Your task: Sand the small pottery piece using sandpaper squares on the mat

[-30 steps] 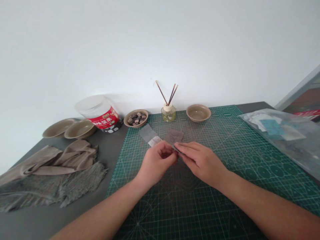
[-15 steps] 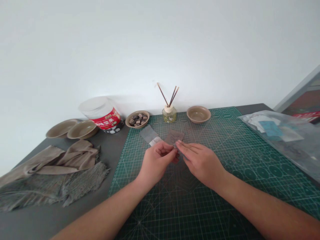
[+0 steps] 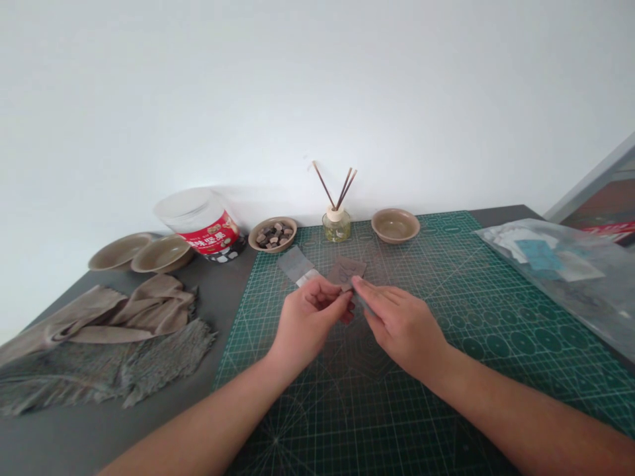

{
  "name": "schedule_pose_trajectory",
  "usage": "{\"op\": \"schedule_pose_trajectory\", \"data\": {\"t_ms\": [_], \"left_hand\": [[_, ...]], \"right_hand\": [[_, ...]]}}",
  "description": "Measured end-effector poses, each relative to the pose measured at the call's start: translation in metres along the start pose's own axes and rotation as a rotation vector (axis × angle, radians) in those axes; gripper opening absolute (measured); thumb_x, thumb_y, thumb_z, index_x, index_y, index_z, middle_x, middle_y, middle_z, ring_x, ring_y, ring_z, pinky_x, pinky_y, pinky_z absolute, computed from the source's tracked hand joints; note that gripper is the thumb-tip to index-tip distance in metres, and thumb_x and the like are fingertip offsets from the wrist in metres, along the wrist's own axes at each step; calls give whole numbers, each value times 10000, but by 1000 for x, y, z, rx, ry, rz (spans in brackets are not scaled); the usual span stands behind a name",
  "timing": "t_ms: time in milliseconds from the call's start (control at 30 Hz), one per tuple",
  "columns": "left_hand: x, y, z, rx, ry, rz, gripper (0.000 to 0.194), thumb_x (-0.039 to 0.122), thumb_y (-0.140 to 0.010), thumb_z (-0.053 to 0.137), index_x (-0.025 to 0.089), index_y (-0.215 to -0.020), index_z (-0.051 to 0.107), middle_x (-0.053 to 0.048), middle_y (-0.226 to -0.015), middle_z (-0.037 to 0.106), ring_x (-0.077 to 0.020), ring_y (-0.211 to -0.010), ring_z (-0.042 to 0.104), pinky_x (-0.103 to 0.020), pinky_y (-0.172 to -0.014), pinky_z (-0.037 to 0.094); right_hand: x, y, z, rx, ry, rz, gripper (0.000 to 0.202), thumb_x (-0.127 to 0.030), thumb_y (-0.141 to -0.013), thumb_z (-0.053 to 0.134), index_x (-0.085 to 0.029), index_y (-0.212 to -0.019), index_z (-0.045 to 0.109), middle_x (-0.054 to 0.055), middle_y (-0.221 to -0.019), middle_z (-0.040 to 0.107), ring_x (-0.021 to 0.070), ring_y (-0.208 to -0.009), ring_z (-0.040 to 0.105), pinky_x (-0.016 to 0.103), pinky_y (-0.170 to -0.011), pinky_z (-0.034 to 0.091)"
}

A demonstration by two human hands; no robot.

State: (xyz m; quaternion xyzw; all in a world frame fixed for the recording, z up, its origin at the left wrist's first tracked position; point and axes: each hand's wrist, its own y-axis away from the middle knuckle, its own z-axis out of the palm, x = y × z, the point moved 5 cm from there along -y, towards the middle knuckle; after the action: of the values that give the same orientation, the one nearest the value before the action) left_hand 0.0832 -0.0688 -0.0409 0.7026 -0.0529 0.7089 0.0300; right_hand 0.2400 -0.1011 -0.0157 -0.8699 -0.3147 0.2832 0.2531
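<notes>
I pinch small piece (image 3: pixel 346 288) in left hand (image 3: pixel 303 320), grey strip (image 3: pixel 366 305) in right hand (image 3: pixel 404 324); seemingly close fingertip work, next move needing steady pinch.

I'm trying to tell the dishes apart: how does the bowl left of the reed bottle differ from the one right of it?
The left bowl holds small dark and pinkish-brown pieces; the right bowl looks empty. The left bowl overhangs the mat's edge, while the right bowl sits on the mat. Both are brown and round.
</notes>
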Motion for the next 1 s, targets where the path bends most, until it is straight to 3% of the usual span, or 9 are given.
{"op": "schedule_pose_trajectory", "data": {"t_ms": [300,467,733,833,1000], "left_hand": [[-4,-1,1,-23,-17,0,174,266,-806,764,183,-783,613,9,-651,718,-145,-608,686,-256,-611,547],[-5,-1,1,-41,-46,-5,166,273,-821,752,178,-778,622,4,-648,713,-145,-607,680,-256,-606,541],[3,-1,1,-42,19,0,187,270,-812,765,169,-785,610,3,-650,709,-142,-585,673,-256,-589,548],[6,-1,-2,-38,25,28,204,272,-814,762,172,-793,586,9,-667,693,-140,-587,662,-263,-585,552],[13,-3,-7,18,-54,123,215,259,-803,763,168,-769,571,2,-784,651,-126,-664,647,-255,-605,562]], "right_hand": [[-4,-2,1,7,-45,14,396,-81,-964,463,-107,-1325,622,126,-1248,721,238,-1068,724,394,-930,597],[-6,-1,-1,6,-33,-7,366,-83,-966,467,-49,-1293,628,153,-1236,722,253,-1078,720,400,-932,598],[-4,0,2,-7,-25,-21,388,-89,-971,453,-90,-1332,595,142,-1262,712,246,-1095,710,408,-939,585],[7,-1,3,-60,-29,111,331,-123,-953,494,-131,-1244,650,135,-1147,757,272,-991,737,436,-878,590],[27,-1,-2,0,-343,461,26,-229,-879,645,-229,-892,622,16,-805,742,200,-742,722,300,-665,555]]}}
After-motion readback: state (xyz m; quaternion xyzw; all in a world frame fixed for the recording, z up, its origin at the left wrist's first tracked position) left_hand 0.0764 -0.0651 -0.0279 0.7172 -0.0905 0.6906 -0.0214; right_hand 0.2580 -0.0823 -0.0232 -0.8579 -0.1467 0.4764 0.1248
